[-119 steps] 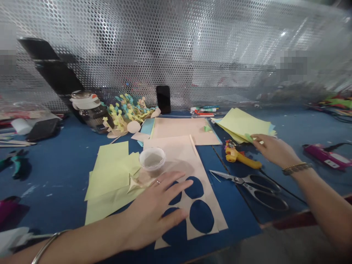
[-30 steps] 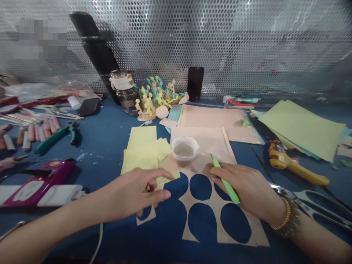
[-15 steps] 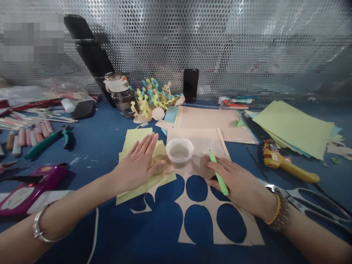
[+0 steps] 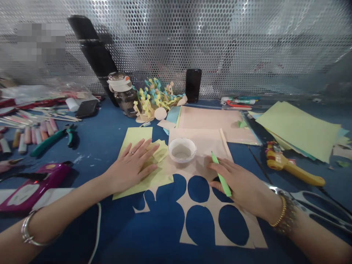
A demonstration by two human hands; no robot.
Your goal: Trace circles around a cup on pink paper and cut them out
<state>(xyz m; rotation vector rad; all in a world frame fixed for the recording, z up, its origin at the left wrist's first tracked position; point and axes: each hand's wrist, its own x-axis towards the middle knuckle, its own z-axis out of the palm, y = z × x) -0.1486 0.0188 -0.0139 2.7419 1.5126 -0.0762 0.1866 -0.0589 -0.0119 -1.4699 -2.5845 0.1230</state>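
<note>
Flat on the yellow paper (image 4: 132, 141) lies my left hand (image 4: 132, 165), fingers spread and holding nothing. My right hand (image 4: 236, 181) has a green marker (image 4: 223, 179) between thumb and fingers, its tip pointing away from me. That hand rests on a pale pink sheet (image 4: 200, 136), whose near part has several round holes cut through to the blue table. Between the hands a small white bowl (image 4: 182, 156) stands upright on the pink sheet, touched by neither hand. A narrow pink scrap (image 4: 143, 209) pokes out below the yellow paper.
Scissors (image 4: 310, 201) lie beside my right wrist, with a yellow glue gun (image 4: 294, 168) beyond them. Green pliers (image 4: 52, 141) and a purple device (image 4: 35, 187) are at left. Behind stand a bottle (image 4: 123, 95), paper flowers (image 4: 154, 97) and a phone (image 4: 193, 85).
My left hand has shifted left, away from the bowl, and now lies flatter on the yellow paper. The right hand still holds the marker. The whole view has moved slightly.
</note>
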